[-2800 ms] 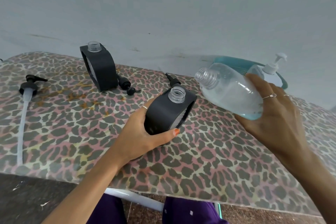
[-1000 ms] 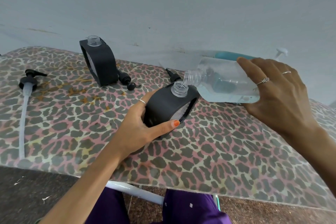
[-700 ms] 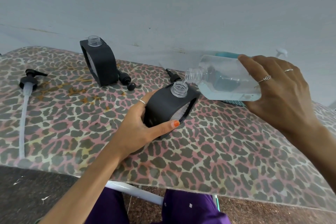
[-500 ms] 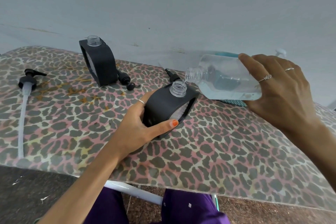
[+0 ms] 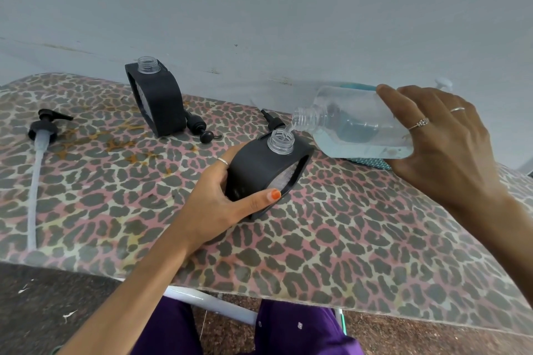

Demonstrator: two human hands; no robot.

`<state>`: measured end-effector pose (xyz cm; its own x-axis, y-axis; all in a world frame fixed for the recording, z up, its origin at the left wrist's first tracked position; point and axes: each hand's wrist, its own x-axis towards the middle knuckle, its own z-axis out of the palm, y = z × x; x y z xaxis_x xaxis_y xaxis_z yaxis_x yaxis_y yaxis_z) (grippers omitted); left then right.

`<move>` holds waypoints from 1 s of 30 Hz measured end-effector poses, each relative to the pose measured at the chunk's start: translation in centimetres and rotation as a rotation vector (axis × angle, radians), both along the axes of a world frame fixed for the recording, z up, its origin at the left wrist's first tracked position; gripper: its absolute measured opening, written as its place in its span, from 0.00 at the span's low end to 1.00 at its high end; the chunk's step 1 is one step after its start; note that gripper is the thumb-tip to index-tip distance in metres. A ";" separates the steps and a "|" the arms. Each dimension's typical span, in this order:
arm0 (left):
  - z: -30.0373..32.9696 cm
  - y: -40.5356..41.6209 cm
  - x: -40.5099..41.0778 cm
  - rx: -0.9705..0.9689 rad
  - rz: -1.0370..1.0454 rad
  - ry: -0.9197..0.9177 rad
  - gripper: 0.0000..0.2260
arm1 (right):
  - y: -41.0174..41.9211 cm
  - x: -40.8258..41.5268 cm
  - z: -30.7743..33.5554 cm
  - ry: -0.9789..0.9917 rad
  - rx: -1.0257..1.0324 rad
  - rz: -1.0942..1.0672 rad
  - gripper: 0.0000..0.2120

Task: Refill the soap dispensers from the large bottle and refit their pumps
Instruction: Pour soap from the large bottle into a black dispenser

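- The right hand [image 5: 444,147] gripped the large bottle [image 5: 357,121], fingers curled over its upper side, and held it tipped almost level above the table [image 5: 346,239], neck pointing left.
- Compared with the frame 2.8 s earlier, where the bottle was tilted neck-up and apart from the dispenser, its mouth had come down to just above the near dispenser [image 5: 268,173]; a thin clear stream [image 5: 289,131] ran from mouth to open neck, where half a second before the flow was barely visible.
- Pale blue liquid lay along the lower side of the bottle.
- The left hand [image 5: 219,207] still held the near dispenser, thumb across its front and fingers wrapped round its back; the black body leaned to the right on the leopard-print cover, much as in the earlier frames.
- The far dispenser [image 5: 157,98] stood upright near the wall, its clear neck uncapped, unchanged in place.
- A small black pump [image 5: 200,130] lay just beside its base; a second black pump [image 5: 272,121] lay behind the near dispenser, partly hidden.
- A long-tubed pump [image 5: 40,158] lay at the left of the table, well apart from both dispensers.
- A teal object [image 5: 372,163] showed behind the bottle; its kind could not be told.
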<state>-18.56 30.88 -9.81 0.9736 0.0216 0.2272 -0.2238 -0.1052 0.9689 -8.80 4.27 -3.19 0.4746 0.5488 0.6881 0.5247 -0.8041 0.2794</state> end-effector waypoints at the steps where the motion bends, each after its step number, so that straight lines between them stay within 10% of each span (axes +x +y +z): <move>1: 0.0 0.0 0.0 -0.003 -0.001 0.000 0.25 | 0.0 0.0 0.1 -0.001 0.000 -0.001 0.27; 30: -0.6 0.3 0.3 -0.015 -0.007 -0.011 0.26 | -0.2 0.2 0.6 -0.010 -0.006 -0.009 0.29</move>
<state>-18.21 31.14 -10.42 0.9713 0.0183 0.2372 -0.2348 -0.0889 0.9680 -8.61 4.07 -2.64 0.4728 0.5488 0.6894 0.5144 -0.8071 0.2897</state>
